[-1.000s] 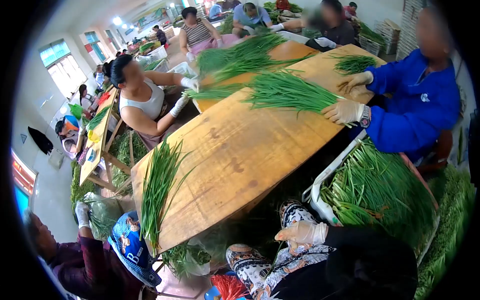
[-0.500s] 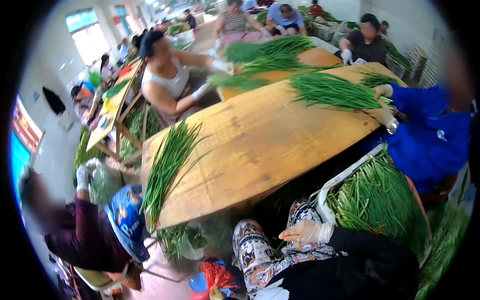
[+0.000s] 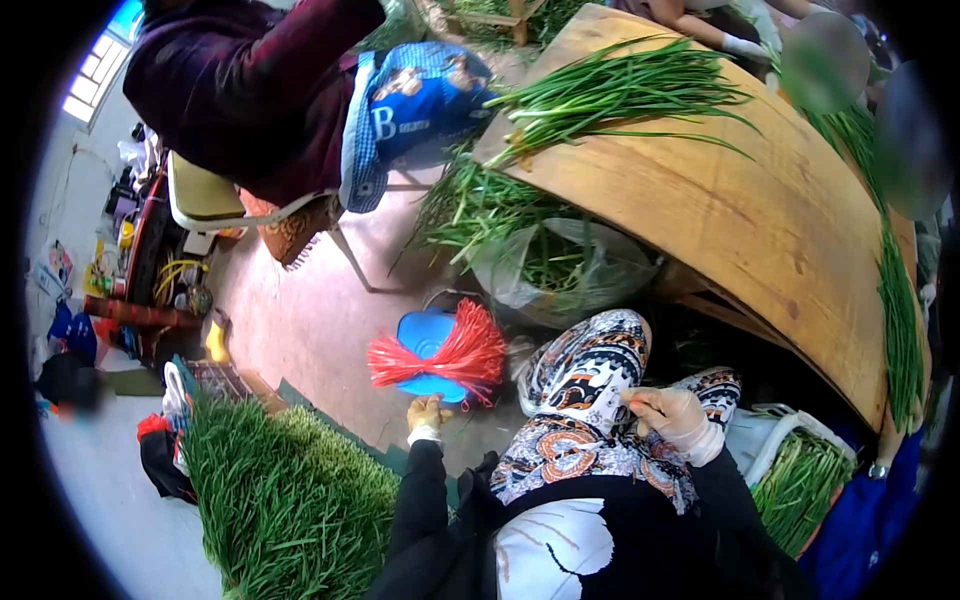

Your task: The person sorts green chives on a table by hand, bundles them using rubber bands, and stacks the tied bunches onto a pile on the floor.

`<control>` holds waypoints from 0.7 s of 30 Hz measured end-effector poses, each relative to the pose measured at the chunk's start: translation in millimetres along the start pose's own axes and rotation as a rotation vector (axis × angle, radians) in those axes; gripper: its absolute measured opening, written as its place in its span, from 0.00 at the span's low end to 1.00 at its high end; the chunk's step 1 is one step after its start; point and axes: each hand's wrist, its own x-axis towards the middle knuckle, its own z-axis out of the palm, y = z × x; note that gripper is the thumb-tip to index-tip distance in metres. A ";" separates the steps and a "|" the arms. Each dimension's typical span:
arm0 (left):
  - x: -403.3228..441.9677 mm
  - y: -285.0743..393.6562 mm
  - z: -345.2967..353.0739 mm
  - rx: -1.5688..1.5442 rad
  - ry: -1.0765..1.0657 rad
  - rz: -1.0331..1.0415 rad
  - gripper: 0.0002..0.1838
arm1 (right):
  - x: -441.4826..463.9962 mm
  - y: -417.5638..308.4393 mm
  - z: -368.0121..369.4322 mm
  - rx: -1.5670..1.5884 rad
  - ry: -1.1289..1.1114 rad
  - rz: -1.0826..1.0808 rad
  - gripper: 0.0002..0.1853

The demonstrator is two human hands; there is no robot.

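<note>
My left hand (image 3: 428, 412), in a pale glove, is just below a blue stool-like surface (image 3: 428, 330) low over the floor. Its fingers are curled in; what they hold, if anything, is too small to make out. A bundle of red plastic strings (image 3: 472, 345), pinched at the middle and fanned at both ends, lies across the blue surface, close to that hand. My right hand (image 3: 675, 418), also gloved, is over my patterned trousers (image 3: 575, 425) with thumb and fingers drawn together. Whatever is between them cannot be made out.
Long green stalks (image 3: 620, 95) lie on the wooden table (image 3: 720, 190). Beneath its corner sits a plastic bag of greens (image 3: 560, 265). A large heap of greens (image 3: 290, 490) stands at my left, a white crate (image 3: 775, 445) at my right. A seated person (image 3: 250, 100) is ahead left.
My view has swung left and down, bringing the red strings and my left hand fully into sight. My right hand's fingers, earlier loosely extended over my lap, are now curled together.
</note>
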 end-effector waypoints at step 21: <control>-155.6 190.5 220.8 0.239 -1.243 0.511 0.15 | -169.9 46.3 -3.1 -0.504 0.685 0.263 0.14</control>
